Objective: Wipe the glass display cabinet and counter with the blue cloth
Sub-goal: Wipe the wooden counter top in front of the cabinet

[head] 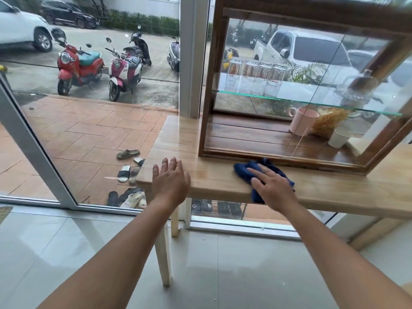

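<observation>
Two bare arms, both extended forward from the lower edge of view.

Left hand (170, 181): palm down, fingers spread and loosely straight, wrist level, forearm bare and running up from lower left. Right hand (273, 188): palm down, fingers together and pointing up-left, pressed flat onto the blue cloth (246, 171); forearm bare, running in from lower right. The hands are well apart.
</observation>
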The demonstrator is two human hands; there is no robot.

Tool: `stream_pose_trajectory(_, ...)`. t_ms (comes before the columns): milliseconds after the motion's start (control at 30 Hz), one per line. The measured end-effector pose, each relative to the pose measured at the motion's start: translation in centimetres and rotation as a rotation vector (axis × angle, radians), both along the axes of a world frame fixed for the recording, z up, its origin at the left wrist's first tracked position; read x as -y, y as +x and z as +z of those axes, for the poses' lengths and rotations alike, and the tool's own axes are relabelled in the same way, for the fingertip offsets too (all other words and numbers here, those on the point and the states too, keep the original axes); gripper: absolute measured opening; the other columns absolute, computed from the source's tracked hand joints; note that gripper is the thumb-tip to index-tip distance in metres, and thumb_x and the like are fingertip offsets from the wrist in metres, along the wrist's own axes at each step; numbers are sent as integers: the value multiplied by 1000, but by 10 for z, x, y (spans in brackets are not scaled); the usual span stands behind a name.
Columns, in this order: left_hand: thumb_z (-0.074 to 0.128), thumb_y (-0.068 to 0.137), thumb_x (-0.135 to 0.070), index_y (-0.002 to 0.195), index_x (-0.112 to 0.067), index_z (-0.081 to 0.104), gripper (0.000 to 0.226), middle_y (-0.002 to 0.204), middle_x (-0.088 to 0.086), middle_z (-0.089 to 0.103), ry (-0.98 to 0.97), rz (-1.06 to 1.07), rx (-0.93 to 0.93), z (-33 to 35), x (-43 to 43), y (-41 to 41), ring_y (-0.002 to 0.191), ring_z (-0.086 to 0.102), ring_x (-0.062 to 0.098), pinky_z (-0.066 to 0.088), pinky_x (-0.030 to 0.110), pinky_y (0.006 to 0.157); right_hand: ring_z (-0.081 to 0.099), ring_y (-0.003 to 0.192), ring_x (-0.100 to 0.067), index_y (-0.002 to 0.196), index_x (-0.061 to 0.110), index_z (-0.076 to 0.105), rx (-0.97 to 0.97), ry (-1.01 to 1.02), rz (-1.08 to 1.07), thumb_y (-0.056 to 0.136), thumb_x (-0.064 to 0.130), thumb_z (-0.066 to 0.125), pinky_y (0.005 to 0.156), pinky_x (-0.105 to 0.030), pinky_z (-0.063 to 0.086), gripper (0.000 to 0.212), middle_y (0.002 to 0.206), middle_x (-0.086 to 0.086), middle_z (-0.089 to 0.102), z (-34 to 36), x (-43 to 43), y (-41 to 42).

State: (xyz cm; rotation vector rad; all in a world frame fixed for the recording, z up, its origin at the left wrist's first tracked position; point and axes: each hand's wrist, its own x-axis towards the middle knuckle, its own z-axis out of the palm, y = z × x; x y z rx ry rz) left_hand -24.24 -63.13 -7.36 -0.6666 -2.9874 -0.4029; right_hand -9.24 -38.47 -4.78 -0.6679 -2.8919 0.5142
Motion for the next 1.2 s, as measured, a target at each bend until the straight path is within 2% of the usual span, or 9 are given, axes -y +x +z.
stream_pose_trajectory(133,25,108,-33,159,-14,25,55,169,6,18,15,-126,20,3,-33,15,157,10,24,5,44,127,23,151,-24,150,32,45,-41,5,-420,98,46,30,121,-45,16,56,165,-4,28,-10,-30,7)
stream_pose_trajectory(200,27,108,-27,157,-12,31,51,167,6,23,37,-209,18,3,-53,24,157,13,23,7,41,127,19,153,-23,152,29,41,-40,24,-452,102,40,33,123,-45,13,51,166,-5,24,-14,-11,-7)
stream_pose_trajectory(400,32,106,-22,154,-14,37,49,164,4,33,57,-320,38,7,-111,47,155,20,23,14,42,126,20,152,-11,151,42,41,-11,86,142,95,50,24,122,-36,11,59,164,9,27,-14,-1,11)
stream_pose_trajectory(500,35,106,-24,152,-15,43,47,160,3,40,86,-347,1,8,-145,62,152,28,23,18,42,125,21,151,-7,150,46,40,-2,88,201,91,56,15,122,-34,12,64,163,14,29,-12,-59,52)
stream_pose_trajectory(667,43,104,-23,148,-15,50,45,154,3,50,125,-444,-28,12,-208,89,149,36,24,23,43,124,25,150,-8,146,45,45,-11,80,-50,93,48,25,121,-36,16,56,161,12,33,-10,-186,125)
stream_pose_trajectory(800,47,102,-25,140,-15,60,41,145,3,59,164,-488,-29,10,-244,103,143,46,26,35,39,119,33,147,-23,147,40,48,-15,45,-400,89,51,25,118,-41,22,63,162,1,33,-7,-259,160)
stream_pose_trajectory(933,45,93,-32,123,-14,73,44,130,5,70,214,-455,-114,2,-254,108,125,62,29,46,40,110,15,153,-26,154,28,36,47,4,-649,103,43,32,124,-47,12,54,167,-8,19,-10,-259,142)
stream_pose_trajectory(1100,46,93,-31,123,-13,73,45,129,5,71,213,-445,-156,-2,-255,107,123,63,27,46,40,111,17,153,-17,153,34,39,-51,75,-157,96,49,28,123,-42,10,59,165,1,25,-22,-172,116)
stream_pose_trajectory(1200,44,94,-32,128,-13,70,46,134,5,68,217,-434,-123,-5,-254,106,130,59,27,42,41,115,16,152,-9,151,40,40,-29,27,101,93,48,26,121,-35,8,60,165,10,25,-16,-172,132)
